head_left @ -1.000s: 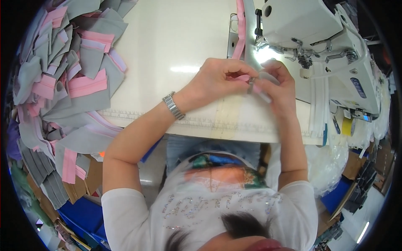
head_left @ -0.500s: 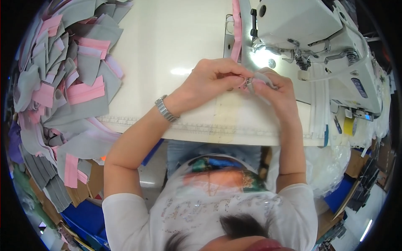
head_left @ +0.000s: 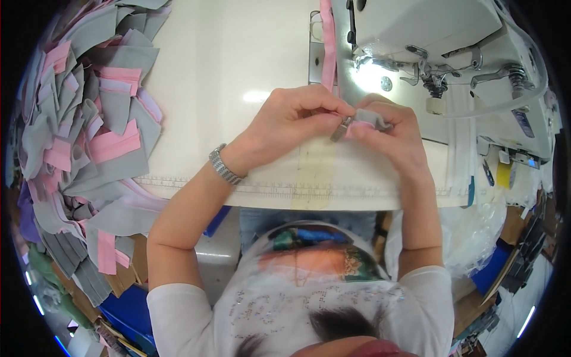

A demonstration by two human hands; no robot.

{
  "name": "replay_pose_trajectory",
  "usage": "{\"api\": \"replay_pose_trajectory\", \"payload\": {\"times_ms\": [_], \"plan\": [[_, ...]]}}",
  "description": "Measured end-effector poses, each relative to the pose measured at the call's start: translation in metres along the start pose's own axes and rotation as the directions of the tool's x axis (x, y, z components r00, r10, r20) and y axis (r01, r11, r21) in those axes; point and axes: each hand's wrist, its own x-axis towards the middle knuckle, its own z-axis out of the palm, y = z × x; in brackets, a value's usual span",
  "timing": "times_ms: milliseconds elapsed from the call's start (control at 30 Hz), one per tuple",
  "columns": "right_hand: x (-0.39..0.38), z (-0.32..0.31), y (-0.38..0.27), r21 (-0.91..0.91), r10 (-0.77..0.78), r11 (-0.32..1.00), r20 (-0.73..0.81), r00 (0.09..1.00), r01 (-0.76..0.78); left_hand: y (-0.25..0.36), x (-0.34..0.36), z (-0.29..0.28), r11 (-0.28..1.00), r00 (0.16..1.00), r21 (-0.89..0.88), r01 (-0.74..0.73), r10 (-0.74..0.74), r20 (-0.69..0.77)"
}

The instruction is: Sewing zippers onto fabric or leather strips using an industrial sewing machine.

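Observation:
My left hand [head_left: 297, 119], a metal-banded watch [head_left: 223, 165] on its wrist, pinches thumb against forefinger at a small metal piece [head_left: 341, 129]. What the piece is cannot be made out; its upper end is hidden by the fingertips. Close beside it, my right hand [head_left: 392, 128] is closed on a folded grey fabric piece [head_left: 370, 117] with a pink edge. A long pink strip [head_left: 328, 47] runs from the far edge of the table down behind the left fingers; whether it joins the held fabric is hidden.
A sewing machine [head_left: 434, 41] with its lamp lit stands at the right, just beyond my right hand. Grey and pink fabric pieces [head_left: 119, 101] are heaped along the table's left side. A ruler scale [head_left: 267, 189] follows the near edge. Clear plastic [head_left: 470, 244] hangs at the right.
The metal piece now shows more fully, tilted below my left fingertips. My hands stay close together, and the fabric in my right hand has turned a little. The view has shifted slightly.

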Motion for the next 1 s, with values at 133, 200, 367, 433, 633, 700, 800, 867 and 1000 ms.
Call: {"api": "replay_pose_trajectory", "payload": {"times_ms": [133, 200, 367, 433, 633, 700, 800, 867, 1000], "plan": [[0.0, 0.001, 0.001, -0.017, -0.022, 1.0, -0.005, 1.0, 0.022, -0.003, 0.0, -0.002, 0.998, 0.999, 0.059, -0.038, 0.038, 0.007], [-0.001, 0.001, -0.003, 0.015, 0.032, 0.999, -0.017, 0.999, -0.031, -0.004, 0.0, -0.003, 0.989, 0.995, 0.111, -0.101, 0.099, 0.026], [-0.002, 0.006, 0.004, 0.088, 0.05, 0.995, -0.089, 0.995, -0.042, -0.005, 0.0, -0.003, 0.988, 0.994, 0.113, -0.105, 0.105, 0.005], [-0.002, 0.006, 0.004, 0.098, 0.055, 0.994, -0.096, 0.994, -0.045, -0.005, 0.0, -0.002, 0.989, 0.995, 0.113, -0.098, 0.099, 0.002], [-0.001, 0.008, 0.01, 0.092, -0.011, 0.995, -0.15, 0.989, 0.025, -0.003, -0.001, 0.002, 0.999, 0.999, -0.033, -0.02, 0.019, -0.026], [0.0, 0.009, 0.013, 0.066, -0.071, 0.994, -0.189, 0.979, 0.084, -0.002, -0.002, 0.002, 1.0, 0.999, 0.004, 0.019, -0.019, -0.031], [-0.001, 0.011, 0.009, 0.136, -0.002, 0.99, -0.232, 0.973, 0.034, 0.0, -0.003, 0.004, 1.0, 0.998, -0.016, 0.018, -0.019, -0.06], [-0.002, 0.012, 0.013, 0.098, -0.041, 0.993, -0.225, 0.974, 0.064, -0.001, -0.004, 0.004, 1.0, 0.997, 0.017, 0.0, 0.001, -0.073], [-0.002, 0.014, 0.015, 0.044, -0.102, 0.993, -0.214, 0.971, 0.113, -0.002, -0.006, 0.006, 0.998, 0.993, 0.052, -0.039, 0.044, -0.112]]}}
